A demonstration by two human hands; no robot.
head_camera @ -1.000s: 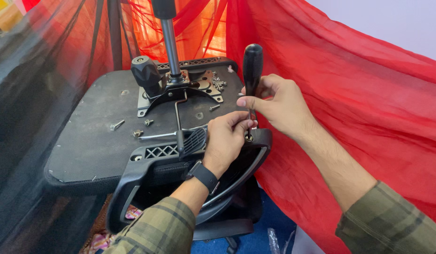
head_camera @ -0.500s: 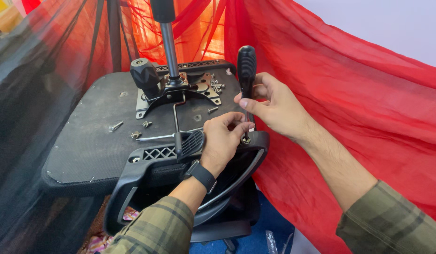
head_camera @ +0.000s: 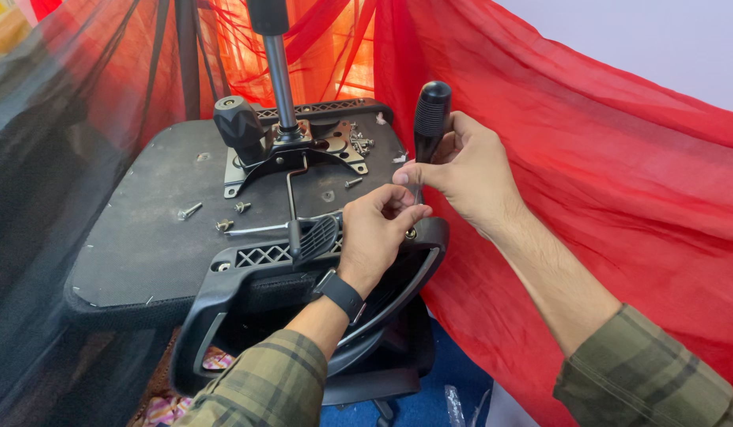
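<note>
Head view: an office chair lies upturned, its underside facing up.
Left hand [head_camera: 374, 237]: pinched shut over the fastener spot on the black plastic armrest bracket [head_camera: 264, 273], steadying the tip there.
Right hand [head_camera: 461, 170]: wrapped around the black-handled screwdriver [head_camera: 431, 119], upright, directly above the left hand.
Beyond: loose silver screws [head_camera: 189, 211] on the flat black seat base [head_camera: 145, 229]; metal tilt plate [head_camera: 303, 154]; steel gas-lift column [head_camera: 278, 75]; red cloth [head_camera: 588, 190] behind.

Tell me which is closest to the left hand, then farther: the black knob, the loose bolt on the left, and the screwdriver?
From the left hand:
1. Screwdriver, just above the fingers, held by the right hand.
2. Black knob, up and left, by the metal post.
3. Loose bolt, far left on the seat base.
</note>
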